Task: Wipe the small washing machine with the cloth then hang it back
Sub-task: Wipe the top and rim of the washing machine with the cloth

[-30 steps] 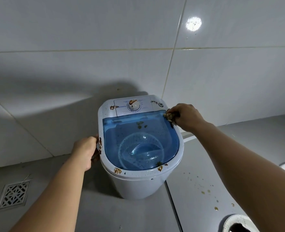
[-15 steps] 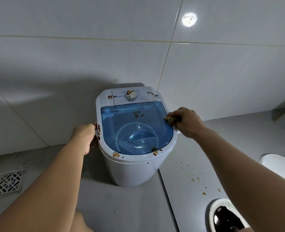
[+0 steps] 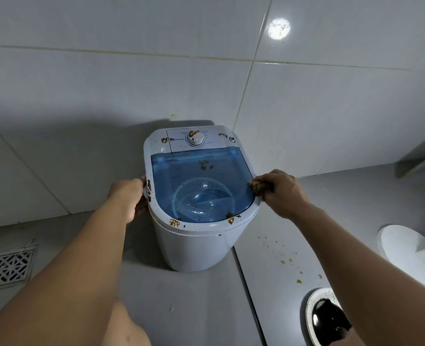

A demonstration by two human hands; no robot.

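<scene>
A small white washing machine [image 3: 196,248] with a clear blue lid [image 3: 201,186] stands on the grey floor against the tiled wall. Brown stains spot its dial, back corners, left rim and front rim. My left hand [image 3: 129,196] grips the machine's left edge. My right hand [image 3: 281,193] is closed on a bunched checked cloth [image 3: 257,187], which presses on the right rim beside the lid. Most of the cloth is hidden in my fist.
A metal floor drain [image 3: 11,267] lies at the left. Brown droplets [image 3: 291,263] dot the floor right of the machine. A white round object with a cord [image 3: 403,245] sits at the right, and a dark round opening with a pale ring [image 3: 327,318] at the lower right.
My right hand with the cloth has slid along the right rim from the back corner toward the front. My left hand stays on the left edge. The camera has pulled back.
</scene>
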